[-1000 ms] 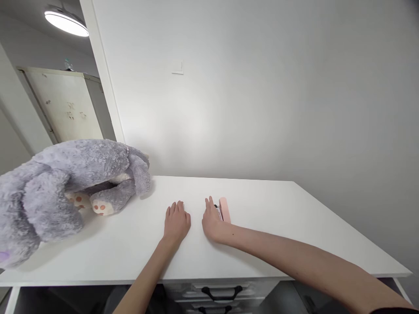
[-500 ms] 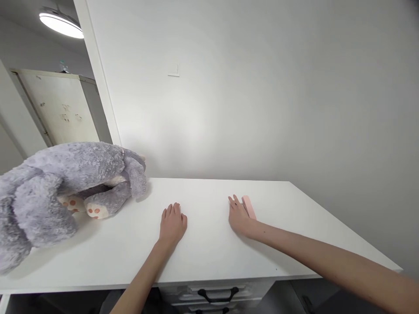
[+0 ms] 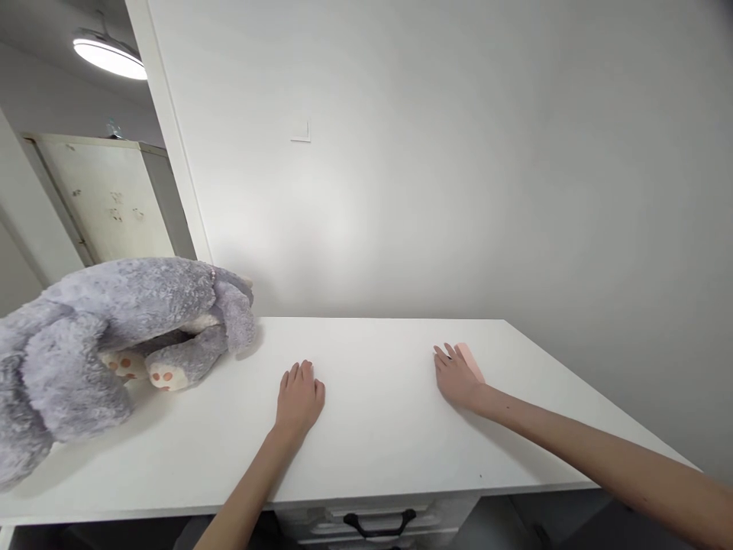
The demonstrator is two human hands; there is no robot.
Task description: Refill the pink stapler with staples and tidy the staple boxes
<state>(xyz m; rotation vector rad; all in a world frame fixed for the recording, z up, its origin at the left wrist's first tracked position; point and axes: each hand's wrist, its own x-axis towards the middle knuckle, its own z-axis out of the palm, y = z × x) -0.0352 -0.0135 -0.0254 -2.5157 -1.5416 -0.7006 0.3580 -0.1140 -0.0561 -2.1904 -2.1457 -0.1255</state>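
My left hand [image 3: 298, 397] rests palm down on the white tabletop [image 3: 378, 428], fingers loosely extended and the thumb a little apart; nothing is in it. Farther right, my right hand [image 3: 456, 378] lies palm down with its fingers spread. Against its outer side is a flat pink piece [image 3: 470, 363] with a rounded end. The hand covers part of this piece, so its kind and full shape cannot be made out. A small dark spot shows by the right fingers.
A large grey-purple plush toy [image 3: 149, 298] with cream paw pads lies on the table's left end. Behind the table rises a white wall [image 3: 389, 168]. Below the front edge is a drawer with a black handle [image 3: 379, 525]. A pale cabinet [image 3: 108, 198] stands beyond the doorway.
My right hand has slid to the right over the tabletop, and the pink piece has moved along with it. My left hand stays in nearly the same place.
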